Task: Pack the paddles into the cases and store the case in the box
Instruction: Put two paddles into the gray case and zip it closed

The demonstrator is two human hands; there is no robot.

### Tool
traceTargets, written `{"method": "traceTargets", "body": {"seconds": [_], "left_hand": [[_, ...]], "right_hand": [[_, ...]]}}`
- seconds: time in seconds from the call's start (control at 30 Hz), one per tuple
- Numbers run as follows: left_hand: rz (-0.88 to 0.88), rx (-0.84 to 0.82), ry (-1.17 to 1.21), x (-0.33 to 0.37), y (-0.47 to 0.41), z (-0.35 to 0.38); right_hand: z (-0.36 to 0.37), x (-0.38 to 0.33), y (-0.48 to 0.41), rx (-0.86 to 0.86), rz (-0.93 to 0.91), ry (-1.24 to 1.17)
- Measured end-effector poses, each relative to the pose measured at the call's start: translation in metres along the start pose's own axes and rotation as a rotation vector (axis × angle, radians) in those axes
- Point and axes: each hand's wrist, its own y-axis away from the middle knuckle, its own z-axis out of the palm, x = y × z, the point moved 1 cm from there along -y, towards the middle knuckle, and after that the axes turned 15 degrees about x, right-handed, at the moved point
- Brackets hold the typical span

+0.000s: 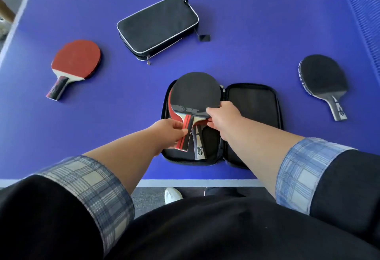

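Observation:
An open black case point(253, 103) lies flat near the table's front edge. In its left half lies a red-faced paddle point(172, 107), mostly covered. Over it I hold a black-faced paddle point(196, 91) with a red-striped handle. My left hand point(170, 130) grips that handle, and my right hand point(223, 116) pinches the lower right edge of its blade. A second black case point(156, 27) with white piping lies shut farther back. A red-faced paddle point(76, 62) rests at the left, and a black-faced paddle point(322, 81) rests at the right.
The blue table point(246, 33) has a white line across the back and a net point(366, 13) along the right side. Its front edge runs just below the open case. A white shoe point(172, 195) shows on the floor beneath. No box is in view.

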Motion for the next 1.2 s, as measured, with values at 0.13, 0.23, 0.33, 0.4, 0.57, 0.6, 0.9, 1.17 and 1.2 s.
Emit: {"method": "traceTargets", "body": {"seconds": [0.13, 0.23, 0.33, 0.4, 0.57, 0.6, 0.9, 1.17, 1.2], "left_hand": [[0.055, 0.062, -0.096, -0.002, 0.002, 0.001], [0.097, 0.055, -0.153, -0.002, 0.003, 0.003], [0.124, 0.061, -0.211, -0.004, 0.003, 0.003], [0.142, 0.053, -0.226, -0.006, 0.004, 0.003], [0.128, -0.011, -0.235, -0.007, 0.003, 0.003], [0.113, -0.024, -0.226, -0.007, 0.002, 0.003], [0.080, -0.058, -0.249, -0.007, 0.005, 0.004], [0.118, 0.004, -0.389, -0.005, 0.002, 0.010], [0.109, 0.011, -0.401, -0.005, 0.002, 0.010]], "right_hand": [[0.003, 0.011, 0.001, 0.101, -0.083, 0.105], [0.004, 0.014, 0.000, 0.141, -0.117, 0.169], [0.004, 0.019, 0.003, 0.165, -0.122, 0.198], [0.003, 0.024, 0.005, 0.186, -0.107, 0.222], [0.001, 0.031, 0.008, 0.156, -0.094, 0.226], [0.001, 0.032, 0.008, 0.153, -0.102, 0.227], [-0.001, 0.034, 0.012, 0.159, -0.126, 0.194], [-0.008, 0.028, 0.011, 0.093, -0.203, 0.366], [-0.013, 0.028, 0.010, 0.101, -0.214, 0.377]]}}
